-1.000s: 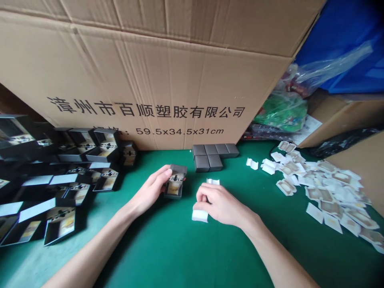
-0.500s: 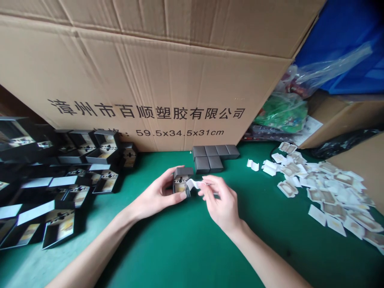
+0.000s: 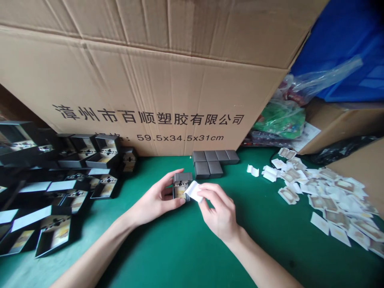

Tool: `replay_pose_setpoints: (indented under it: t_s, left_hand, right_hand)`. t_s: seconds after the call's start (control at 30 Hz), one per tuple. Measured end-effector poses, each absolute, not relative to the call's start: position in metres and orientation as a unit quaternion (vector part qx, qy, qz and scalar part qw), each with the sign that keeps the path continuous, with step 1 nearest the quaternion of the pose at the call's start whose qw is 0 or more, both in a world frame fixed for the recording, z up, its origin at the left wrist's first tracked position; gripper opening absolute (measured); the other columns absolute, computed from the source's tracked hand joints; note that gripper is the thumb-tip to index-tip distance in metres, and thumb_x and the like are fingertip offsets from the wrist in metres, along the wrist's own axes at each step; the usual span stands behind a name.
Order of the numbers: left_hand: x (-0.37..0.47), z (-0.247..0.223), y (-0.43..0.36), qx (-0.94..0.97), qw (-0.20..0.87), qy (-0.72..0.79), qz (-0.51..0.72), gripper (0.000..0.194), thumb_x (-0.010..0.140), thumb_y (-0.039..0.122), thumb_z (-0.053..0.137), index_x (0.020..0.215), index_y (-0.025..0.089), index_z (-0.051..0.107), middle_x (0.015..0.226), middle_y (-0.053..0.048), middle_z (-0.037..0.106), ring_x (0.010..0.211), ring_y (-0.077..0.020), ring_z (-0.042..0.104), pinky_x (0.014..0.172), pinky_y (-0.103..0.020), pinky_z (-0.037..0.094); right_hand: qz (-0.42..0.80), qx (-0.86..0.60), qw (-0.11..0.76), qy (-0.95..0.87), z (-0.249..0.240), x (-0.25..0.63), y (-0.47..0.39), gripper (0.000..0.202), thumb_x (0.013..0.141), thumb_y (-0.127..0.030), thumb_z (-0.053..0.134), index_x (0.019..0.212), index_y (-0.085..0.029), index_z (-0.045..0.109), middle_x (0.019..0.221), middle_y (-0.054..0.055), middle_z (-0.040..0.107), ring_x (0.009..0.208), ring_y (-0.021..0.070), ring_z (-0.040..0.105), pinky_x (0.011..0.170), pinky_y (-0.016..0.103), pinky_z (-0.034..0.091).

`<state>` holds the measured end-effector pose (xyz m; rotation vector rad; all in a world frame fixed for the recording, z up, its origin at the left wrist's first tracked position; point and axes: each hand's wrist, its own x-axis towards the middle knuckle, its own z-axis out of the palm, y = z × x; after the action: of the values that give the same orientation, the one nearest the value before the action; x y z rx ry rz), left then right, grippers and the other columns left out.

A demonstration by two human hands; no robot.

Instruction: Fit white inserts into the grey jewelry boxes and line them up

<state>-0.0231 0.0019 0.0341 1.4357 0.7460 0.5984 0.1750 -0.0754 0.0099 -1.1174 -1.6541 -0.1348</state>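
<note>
Just below the frame's centre, the white folded piece (image 3: 195,191), probably light, bendy and best held by an edge, is pinched in the right hand (image 3: 221,211); the left hand (image 3: 154,201) grasps the open dark box (image 3: 183,177), likely stiff

Large carton (image 3: 150,84): stands along back edge of the bench (image 3: 168,252).
Plastic bags (image 3: 282,119): at the carton's right.
Blue container (image 3: 333,36): behind these bags.

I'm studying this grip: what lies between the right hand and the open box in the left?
A bent white piece, held by the right hand; the head view shows it partly covering the box.
</note>
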Motion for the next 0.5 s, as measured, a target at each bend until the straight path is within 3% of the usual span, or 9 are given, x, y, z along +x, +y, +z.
replay_pose_setpoints:
  t_s: [0.2, 0.4, 0.5]
  left_hand:
    - [-0.0222, 0.0338, 0.0019, 0.625, 0.656, 0.329, 0.264, 0.079, 0.08, 0.031, 0.079, 0.149, 0.027, 0.04, 0.146, -0.015, 0.055, 0.121, -0.026, 0.064, 0.105, -0.042, 0.052]
    - [-0.0229, 0.0355, 0.0019, 0.634, 0.647, 0.331, 0.264, 0.079, 0.08, 0.031, 0.079, 0.149, 0.03, 0.042, 0.146, -0.011, 0.055, 0.12, -0.0247, 0.063, 0.105, -0.041, 0.052]
    - [-0.0245, 0.0345, 0.002, 0.635, 0.645, 0.341, 0.253, 0.08, 0.08, 0.032, 0.079, 0.15, 0.031, 0.041, 0.148, -0.01, 0.053, 0.121, -0.0247, 0.062, 0.104, -0.04, 0.053]
  right_hand:
    - [-0.059, -0.453, 0.544, -0.703, 0.0077, 0.1727, -0.0735, 0.024, 0.089, 0.0, 0.055, 0.097, -0.022, 0.063, 0.091, 0.005, 0.073, 0.082, 0.0147, 0.073, 0.071, 0.024, 0.06]
    - [0.039, -0.516, 0.543, -0.662, 0.0038, 0.1709, -0.0739, 0.032, 0.094, -0.011, 0.054, 0.125, -0.018, 0.061, 0.094, 0.007, 0.067, 0.061, 0.0101, 0.061, 0.054, 0.021, 0.052]
    - [0.076, -0.542, 0.537, -0.643, 0.007, 0.1716, -0.0721, 0.026, 0.095, -0.015, 0.049, 0.114, -0.016, 0.067, 0.091, 0.007, 0.064, 0.057, 0.0094, 0.056, 0.05, 0.022, 0.048]
